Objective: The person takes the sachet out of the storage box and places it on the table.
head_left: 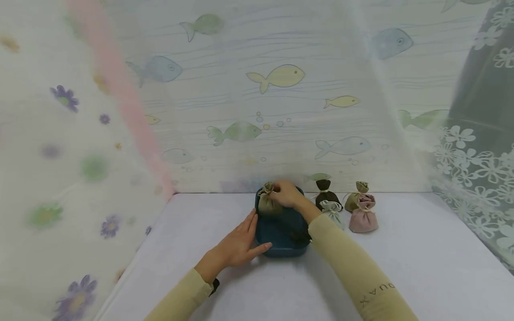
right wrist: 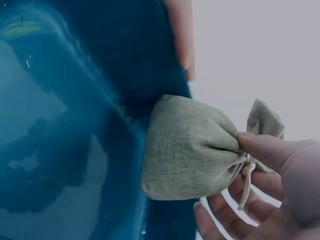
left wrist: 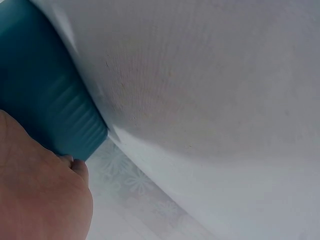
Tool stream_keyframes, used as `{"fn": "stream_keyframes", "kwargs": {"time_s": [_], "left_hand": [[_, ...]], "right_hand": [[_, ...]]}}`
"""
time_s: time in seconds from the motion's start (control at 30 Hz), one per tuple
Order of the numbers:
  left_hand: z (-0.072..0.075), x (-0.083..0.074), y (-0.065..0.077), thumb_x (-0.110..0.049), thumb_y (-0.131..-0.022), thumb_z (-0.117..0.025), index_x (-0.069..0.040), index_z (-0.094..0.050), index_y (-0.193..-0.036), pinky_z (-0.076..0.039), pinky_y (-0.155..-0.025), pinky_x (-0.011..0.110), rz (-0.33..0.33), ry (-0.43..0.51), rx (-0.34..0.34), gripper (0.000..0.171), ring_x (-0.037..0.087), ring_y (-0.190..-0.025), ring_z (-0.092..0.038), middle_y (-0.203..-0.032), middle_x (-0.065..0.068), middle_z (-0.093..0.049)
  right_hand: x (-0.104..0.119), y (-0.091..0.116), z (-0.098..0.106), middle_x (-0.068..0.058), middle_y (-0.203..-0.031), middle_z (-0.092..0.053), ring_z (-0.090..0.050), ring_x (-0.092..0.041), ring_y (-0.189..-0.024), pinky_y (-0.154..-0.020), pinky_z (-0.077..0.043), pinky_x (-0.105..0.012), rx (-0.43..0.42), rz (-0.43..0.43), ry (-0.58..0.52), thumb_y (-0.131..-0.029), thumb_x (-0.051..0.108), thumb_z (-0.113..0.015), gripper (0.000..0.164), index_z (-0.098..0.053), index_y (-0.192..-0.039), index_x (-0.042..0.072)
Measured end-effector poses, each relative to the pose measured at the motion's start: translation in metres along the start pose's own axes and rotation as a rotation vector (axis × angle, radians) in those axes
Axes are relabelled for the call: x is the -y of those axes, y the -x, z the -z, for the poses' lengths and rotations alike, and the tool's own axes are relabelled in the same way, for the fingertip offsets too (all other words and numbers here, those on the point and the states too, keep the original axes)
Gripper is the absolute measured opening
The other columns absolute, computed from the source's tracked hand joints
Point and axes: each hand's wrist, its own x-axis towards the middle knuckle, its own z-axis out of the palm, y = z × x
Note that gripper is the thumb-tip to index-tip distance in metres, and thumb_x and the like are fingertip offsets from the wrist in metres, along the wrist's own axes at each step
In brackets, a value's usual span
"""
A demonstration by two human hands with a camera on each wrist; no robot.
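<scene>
A blue rectangular tub (head_left: 281, 252) stands on the table, seen from above in the head view. My right hand (head_left: 287, 194) pinches the tied neck of a green drawstring pouch (head_left: 270, 206) at the tub's far left corner. In the right wrist view, thumb and fingers of the right hand (right wrist: 280, 185) grip the pouch (right wrist: 185, 150) by its cord, its full end over the tub's inner side (right wrist: 145, 60). My left hand (head_left: 238, 245) lies with straight fingers along the tub's left wall, thumb at the near rim. The left wrist view shows that hand (left wrist: 40, 185) against the tub's ribbed outside (left wrist: 65, 100).
Right of the tub stand several more pouches: dark brown (head_left: 327, 199), pale grey-green (head_left: 332, 209), olive (head_left: 351, 201) and pink (head_left: 363, 219). A dark shape (head_left: 300, 238) at the tub's near right is too unclear to name. Fish-printed curtain (head_left: 281, 107) hangs behind the white table (head_left: 401, 258).
</scene>
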Motion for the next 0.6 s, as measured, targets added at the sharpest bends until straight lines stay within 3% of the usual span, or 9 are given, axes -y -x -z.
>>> {"fn": "stream_keyframes", "kwargs": {"time_s": [0.2, 0.6], "left_hand": [[-0.003, 0.001, -0.002, -0.080, -0.098, -0.026, 0.000, -0.004, -0.163, -0.021, -0.125, 0.044, 0.000, 0.001, -0.002, 0.105, 0.025, -0.158, -0.007, -0.172, 0.011, 0.008], [-0.004, 0.001, 0.001, -0.079, -0.098, -0.030, 0.002, -0.008, -0.163, -0.022, -0.124, 0.046, -0.009, 0.008, -0.036, 0.105, 0.026, -0.158, -0.008, -0.172, 0.014, 0.004]], "right_hand": [[0.009, 0.018, 0.010, -0.020, -0.126, -0.067, -0.062, -0.038, -0.119, -0.099, -0.051, -0.052, -0.064, -0.013, 0.003, -0.102, 0.025, -0.064, 0.034, -0.070, -0.123, 0.000], [0.022, 0.073, 0.030, -0.013, -0.116, -0.064, -0.062, -0.032, -0.111, -0.094, -0.052, -0.051, -0.091, 0.118, -0.058, -0.102, 0.018, -0.062, 0.014, -0.069, -0.108, 0.007]]}}
